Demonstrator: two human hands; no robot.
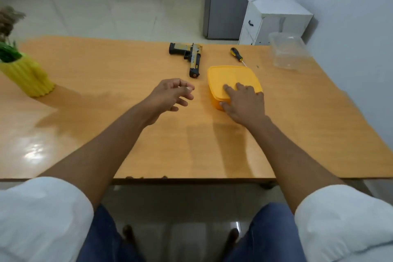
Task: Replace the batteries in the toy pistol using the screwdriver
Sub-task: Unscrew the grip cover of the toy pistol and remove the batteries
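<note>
A black and yellow toy pistol (192, 57) lies on the orange table (148, 134), far of centre. To its right lies a screwdriver (237, 53) with a black and yellow handle, tip pointing toward me. A closed yellow box (229, 76) sits in front of both. My right hand (244, 103) rests on the box's near corner, fingers on the lid and thumb against its side. My left hand (172, 97) hovers above the table left of the box, fingers loosely curled and holding nothing.
A clear plastic container (289, 52) stands at the table's far right corner. A yellow ribbed vase (27, 76) with green stems stands at the left. Beyond the table are a white cabinet (274, 19) and a grey fridge (229, 0).
</note>
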